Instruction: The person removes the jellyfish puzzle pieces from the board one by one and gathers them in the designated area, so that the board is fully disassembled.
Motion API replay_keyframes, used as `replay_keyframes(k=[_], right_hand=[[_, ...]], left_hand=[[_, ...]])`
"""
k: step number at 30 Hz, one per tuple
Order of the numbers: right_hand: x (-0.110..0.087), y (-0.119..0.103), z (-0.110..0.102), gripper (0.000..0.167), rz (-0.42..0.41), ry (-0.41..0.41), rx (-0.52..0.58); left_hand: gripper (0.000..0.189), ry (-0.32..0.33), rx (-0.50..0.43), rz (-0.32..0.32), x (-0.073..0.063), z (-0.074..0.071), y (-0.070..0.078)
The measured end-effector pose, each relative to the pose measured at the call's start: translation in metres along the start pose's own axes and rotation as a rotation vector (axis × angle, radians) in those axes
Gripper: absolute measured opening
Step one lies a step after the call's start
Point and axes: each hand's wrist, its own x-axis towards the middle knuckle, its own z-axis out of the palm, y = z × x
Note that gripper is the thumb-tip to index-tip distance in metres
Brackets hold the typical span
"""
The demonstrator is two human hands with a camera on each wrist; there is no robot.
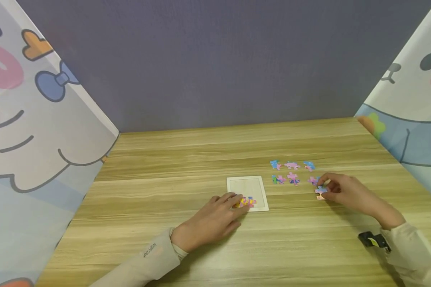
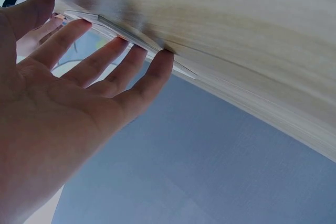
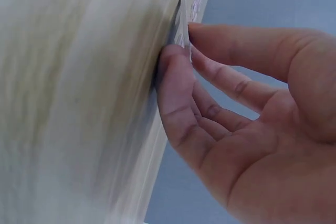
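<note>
Pale sheen on tabletop [image 1: 269, 251] — soft shadow beside right sleeve [image 1: 413, 249] — wrist views' tabletop blurred.

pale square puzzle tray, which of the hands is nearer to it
Left. The left hand lies over the near-left corner of the pale square puzzle tray; the right hand is to the tray's right, pinching a multicoloured jigsaw piece.

Wood-grain tabletop [image 1: 179, 159] across lower frame; plain grey-purple wall [image 1: 230, 63] at top centre; white-and-blue cartoon panel [image 1: 39, 135] along left edge; similar cartoon-printed panel [image 1: 409, 107] at upper right.
</note>
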Motion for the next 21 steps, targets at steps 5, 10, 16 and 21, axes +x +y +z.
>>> replay_keyframes(k=[5,10,16,21], right_hand=[[-0.0007,0.0015,-0.0002,0.024,0.014,-0.024,0.040],[0.0006,0.0024,0.0020,0.027,-0.018,-0.005,0.042],[0.0011,0.0016,0.0017,0.022,0.006,-0.030,0.018],[-0.0001,0.0024,0.0017,0.020,0.030,-0.049,0.006]], left_hand=[[0.041,0.007,-0.016,-0.001,-0.0009,0.0006,-0.0002],[0.041,0.006,-0.024,-0.005,-0.0017,0.0013,-0.0003],[0.042,-0.002,-0.022,-0.008,-0.0011,0.0017,-0.0002],[0.042,0.005,-0.010,-0.003,0.0004,0.0009,0.0000]])
